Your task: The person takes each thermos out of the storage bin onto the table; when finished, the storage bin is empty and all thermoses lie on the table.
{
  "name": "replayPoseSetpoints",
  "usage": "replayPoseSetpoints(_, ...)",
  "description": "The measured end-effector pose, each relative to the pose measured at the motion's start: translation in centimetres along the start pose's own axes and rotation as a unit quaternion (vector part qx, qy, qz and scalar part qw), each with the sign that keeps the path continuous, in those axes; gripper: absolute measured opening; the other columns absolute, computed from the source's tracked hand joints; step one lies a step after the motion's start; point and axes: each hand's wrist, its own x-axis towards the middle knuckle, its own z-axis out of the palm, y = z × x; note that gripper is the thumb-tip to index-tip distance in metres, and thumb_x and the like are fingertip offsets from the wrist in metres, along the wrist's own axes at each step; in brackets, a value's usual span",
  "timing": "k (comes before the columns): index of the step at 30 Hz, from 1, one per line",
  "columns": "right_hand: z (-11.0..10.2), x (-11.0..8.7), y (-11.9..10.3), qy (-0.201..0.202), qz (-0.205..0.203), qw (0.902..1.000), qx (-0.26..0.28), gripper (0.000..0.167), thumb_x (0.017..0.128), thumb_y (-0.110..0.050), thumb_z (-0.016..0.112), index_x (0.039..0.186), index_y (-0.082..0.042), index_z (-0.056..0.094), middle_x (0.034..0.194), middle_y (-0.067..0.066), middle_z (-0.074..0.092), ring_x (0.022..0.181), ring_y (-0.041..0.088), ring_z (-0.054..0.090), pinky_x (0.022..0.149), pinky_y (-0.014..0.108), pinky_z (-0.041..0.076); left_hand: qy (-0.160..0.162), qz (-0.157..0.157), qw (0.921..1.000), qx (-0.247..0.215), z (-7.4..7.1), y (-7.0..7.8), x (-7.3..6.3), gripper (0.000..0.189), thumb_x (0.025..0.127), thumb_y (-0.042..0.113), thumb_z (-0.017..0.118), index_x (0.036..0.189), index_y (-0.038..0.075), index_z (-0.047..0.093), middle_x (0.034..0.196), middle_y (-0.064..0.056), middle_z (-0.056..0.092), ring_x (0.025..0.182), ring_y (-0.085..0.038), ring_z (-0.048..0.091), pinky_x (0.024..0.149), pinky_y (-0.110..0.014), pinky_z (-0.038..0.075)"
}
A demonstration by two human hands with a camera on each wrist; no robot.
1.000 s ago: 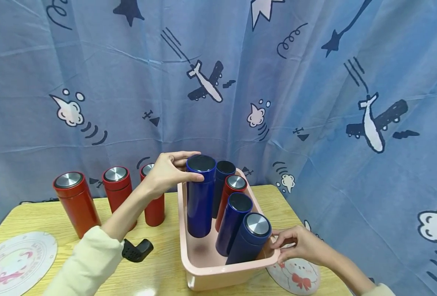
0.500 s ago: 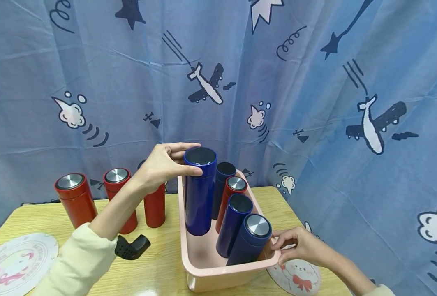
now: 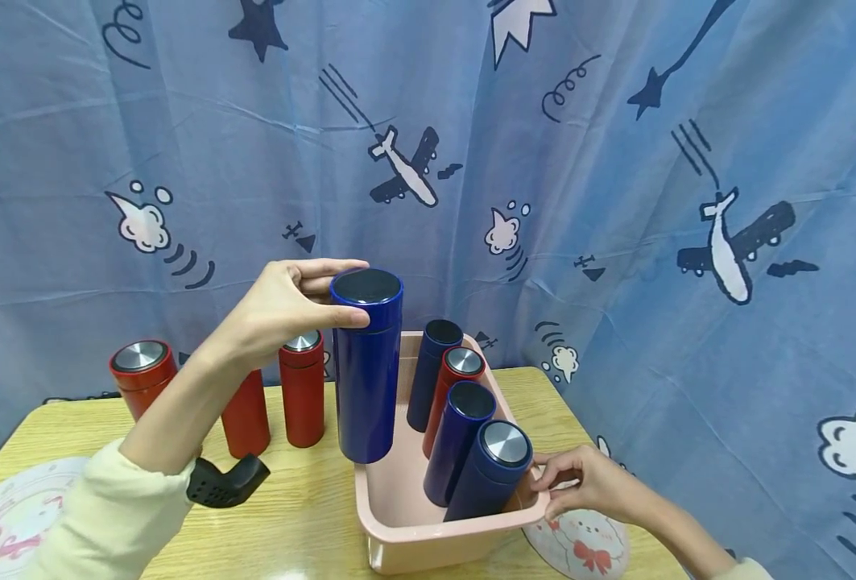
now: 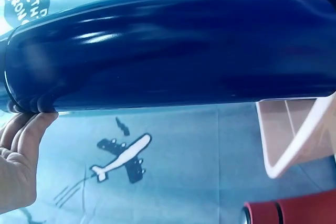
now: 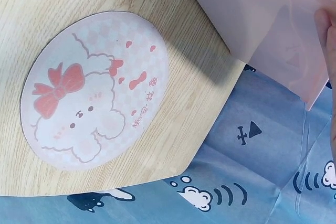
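My left hand (image 3: 283, 310) grips a glossy blue thermos (image 3: 365, 387) near its black-topped lid, holding it upright over the left rim of a pink bin (image 3: 399, 503). In the left wrist view the thermos (image 4: 173, 51) fills the upper half, fingertips against its side. My right hand (image 3: 587, 483) pinches the bin's near right corner. Inside the bin, along its right side, stand a dark blue thermos (image 3: 433, 379), a red thermos (image 3: 452, 387), a glossy blue thermos (image 3: 456, 443) and a navy thermos with a silver lid (image 3: 493, 475); the nearer ones lean.
Left of the bin stand red thermoses, one by the bin (image 3: 303, 403), another partly behind my forearm (image 3: 246, 419), a third at far left (image 3: 141, 374). Round mats lie at left (image 3: 14, 524) and right (image 3: 587, 540). A patterned blue curtain (image 3: 254, 177) hangs behind the wooden table (image 3: 304, 515).
My left hand has lifted the blue thermos and carried it leftward, from inside the bin to over its left rim. My right hand has stayed on the bin's corner.
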Motion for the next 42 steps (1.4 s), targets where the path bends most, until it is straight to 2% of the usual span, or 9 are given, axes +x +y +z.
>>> replayPoseSetpoints(4, 0.0, 0.0, 0.0, 0.003, 0.004, 1.0, -0.006, 0.025, 0.08, -0.013, 0.076, 0.093, 0.008, 0.07, 0.11, 0.034, 0.061, 0.106, -0.002, 0.059, 0.074, 0.035, 0.057, -0.002, -0.003, 1.0, -0.007, -0.9, -0.2, -0.6, 0.062, 0.077, 0.015, 0.081, 0.134, 0.012, 0.057, 0.09, 0.0, 0.073, 0.091, -0.016, 0.068, 0.088, -0.032, 0.051)
replayPoseSetpoints(8, 0.0, 0.0, 0.0, 0.005, 0.002, 0.9999, -0.01, 0.026, 0.079, -0.013, 0.077, 0.094, 0.008, 0.07, 0.113, 0.039, 0.056, 0.108, -0.004, 0.057, 0.074, 0.035, 0.057, -0.009, -0.006, 0.9995, -0.029, -1.6, -0.6, -1.1, 0.064, 0.077, 0.01, 0.08, 0.135, 0.007, 0.055, 0.109, -0.011, 0.07, 0.095, -0.019, 0.069, 0.088, -0.03, 0.052)
replayPoseSetpoints(13, 0.1, 0.0, 0.0, 0.006, -0.001, 0.9999, -0.014, 0.026, 0.079, -0.013, 0.077, 0.094, 0.008, 0.07, 0.115, 0.041, 0.054, 0.108, -0.005, 0.056, 0.075, 0.035, 0.057, -0.016, 0.002, 0.9994, -0.03, -2.4, -1.2, -1.8, 0.063, 0.078, 0.009, 0.079, 0.136, 0.005, 0.053, 0.109, -0.011, 0.07, 0.095, -0.021, 0.069, 0.086, -0.032, 0.053)
replayPoseSetpoints(16, 0.1, 0.0, 0.1, 0.006, -0.001, 0.9999, -0.014, 0.026, 0.079, -0.013, 0.077, 0.094, 0.007, 0.07, 0.115, 0.042, 0.053, 0.108, -0.004, 0.057, 0.075, 0.035, 0.056, -0.017, -0.002, 0.9997, -0.019, -3.0, -1.5, -2.4, 0.063, 0.079, 0.011, 0.079, 0.136, 0.006, 0.053, 0.107, -0.004, 0.071, 0.098, -0.02, 0.068, 0.088, -0.029, 0.052)
replayPoseSetpoints(23, 0.0, 0.0, 0.0, 0.007, -0.012, 0.9998, -0.015, 0.026, 0.079, -0.011, 0.076, 0.094, 0.009, 0.07, 0.113, 0.038, 0.057, 0.106, -0.001, 0.059, 0.074, 0.034, 0.057, -0.008, -0.015, 0.9998, -0.013, -4.2, -2.5, -3.7, 0.063, 0.079, 0.01, 0.078, 0.136, 0.005, 0.052, 0.111, -0.009, 0.07, 0.098, -0.018, 0.068, 0.088, -0.026, 0.052)
replayPoseSetpoints(26, 0.1, 0.0, 0.0, 0.009, -0.017, 0.9996, -0.019, 0.025, 0.079, -0.011, 0.077, 0.094, 0.008, 0.07, 0.113, 0.036, 0.058, 0.106, 0.0, 0.059, 0.073, 0.033, 0.057, -0.013, -0.018, 0.9996, -0.019, -4.5, -3.2, -4.1, 0.063, 0.079, 0.008, 0.078, 0.137, 0.004, 0.051, 0.108, -0.005, 0.071, 0.099, -0.018, 0.068, 0.085, -0.028, 0.054)
replayPoseSetpoints(33, 0.0, -0.1, 0.1, 0.011, -0.02, 0.9996, -0.016, 0.025, 0.079, -0.011, 0.077, 0.094, 0.008, 0.07, 0.111, 0.03, 0.063, 0.105, 0.001, 0.06, 0.072, 0.032, 0.057, -0.015, -0.021, 0.9995, -0.019, -4.5, -5.2, -5.1, 0.062, 0.081, 0.01, 0.077, 0.137, 0.007, 0.051, 0.114, -0.009, 0.069, 0.103, -0.018, 0.066, 0.087, -0.027, 0.053)
replayPoseSetpoints(37, 0.1, 0.0, 0.2, 0.011, -0.024, 0.9995, -0.018, 0.026, 0.079, -0.011, 0.077, 0.095, 0.008, 0.07, 0.112, 0.034, 0.06, 0.105, 0.001, 0.06, 0.072, 0.033, 0.057, -0.014, -0.025, 0.999, -0.034, -4.2, -6.6, -5.4, 0.064, 0.081, 0.009, 0.076, 0.139, 0.003, 0.048, 0.118, -0.011, 0.066, 0.107, -0.017, 0.065, 0.089, -0.027, 0.052)
replayPoseSetpoints(42, 0.1, 0.1, 0.3, 0.014, -0.022, 0.9994, -0.02, 0.025, 0.079, -0.011, 0.077, 0.095, 0.007, 0.071, 0.115, 0.038, 0.056, 0.109, -0.002, 0.057, 0.073, 0.034, 0.057, -0.011, -0.035, 0.9984, -0.042, -3.8, -8.3, -5.7, 0.065, 0.081, 0.008, 0.077, 0.138, 0.001, 0.047, 0.118, -0.005, 0.067, 0.109, -0.013, 0.063, 0.088, -0.025, 0.052)
